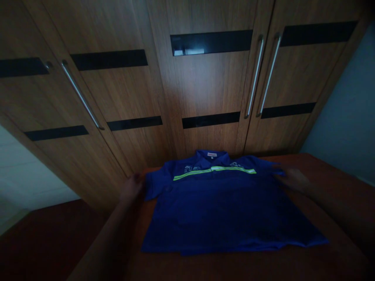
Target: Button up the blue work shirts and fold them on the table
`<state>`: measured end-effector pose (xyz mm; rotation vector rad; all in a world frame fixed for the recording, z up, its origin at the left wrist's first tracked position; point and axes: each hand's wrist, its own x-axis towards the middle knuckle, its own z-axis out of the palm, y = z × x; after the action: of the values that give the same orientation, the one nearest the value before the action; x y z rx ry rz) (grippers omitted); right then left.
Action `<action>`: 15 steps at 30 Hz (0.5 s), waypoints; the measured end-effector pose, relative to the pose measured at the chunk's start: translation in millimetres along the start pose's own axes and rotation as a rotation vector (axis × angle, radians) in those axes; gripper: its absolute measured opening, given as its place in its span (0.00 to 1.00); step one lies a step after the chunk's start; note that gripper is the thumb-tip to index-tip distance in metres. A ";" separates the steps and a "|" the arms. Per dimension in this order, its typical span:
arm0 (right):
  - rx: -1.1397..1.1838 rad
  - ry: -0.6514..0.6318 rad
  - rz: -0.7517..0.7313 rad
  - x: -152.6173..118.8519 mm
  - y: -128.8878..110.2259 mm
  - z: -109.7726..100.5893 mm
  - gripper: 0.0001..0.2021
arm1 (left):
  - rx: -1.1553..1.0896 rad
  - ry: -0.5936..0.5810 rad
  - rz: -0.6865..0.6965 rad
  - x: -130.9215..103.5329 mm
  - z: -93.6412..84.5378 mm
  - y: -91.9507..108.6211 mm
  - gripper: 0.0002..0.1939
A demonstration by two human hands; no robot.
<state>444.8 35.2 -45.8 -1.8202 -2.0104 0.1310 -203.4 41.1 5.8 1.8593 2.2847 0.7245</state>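
A dark blue short-sleeved work shirt lies spread out flat, front side up, with its collar toward the wardrobe. A yellow-green and silver reflective band crosses its chest, and pale lettering shows near the band. Inside the collar is a small white and red label. At the left sleeve's end, my left hand is closed on the cuff edge. My right hand pinches the end of the opposite sleeve, which is drawn out sideways. Dim light blurs the fingers of both hands.
The shirt rests on a reddish-brown surface. Right behind it stands a wooden wardrobe with black inlaid strips and long metal handles. Pale walls rise at the left and right.
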 end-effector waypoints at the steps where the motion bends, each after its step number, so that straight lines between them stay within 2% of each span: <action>1: 0.032 -0.060 -0.037 -2.3 -10.2 4.4 0.19 | 0.013 -0.007 0.022 -2.3 2.2 2.9 0.20; 3: 0.105 -0.185 -0.111 -5.7 -28.4 11.3 0.18 | 0.010 -0.053 0.099 -7.6 8.1 14.3 0.20; 5: 0.133 -0.252 -0.158 -7.2 -40.2 15.8 0.19 | -0.013 -0.138 0.211 -14.3 14.6 30.9 0.19; 8: 0.065 -0.275 -0.198 -6.0 -47.1 18.7 0.18 | -0.094 -0.363 0.389 -25.8 22.8 56.1 0.21; 10: 0.024 -0.282 -0.210 -4.1 -49.2 18.2 0.18 | -0.109 -0.484 0.452 -31.8 26.5 68.3 0.25; 12: -0.003 -0.281 -0.224 -2.6 -52.1 15.8 0.17 | -0.072 -0.511 0.459 -34.7 28.7 75.4 0.26; 15: -0.015 -0.273 -0.254 -1.9 -58.7 9.4 0.11 | -0.029 -0.489 0.455 -34.5 28.1 79.4 0.17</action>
<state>386.9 27.3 -34.5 -1.6091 -2.4177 0.3033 -113.4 27.6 7.6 2.2597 1.5690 0.2853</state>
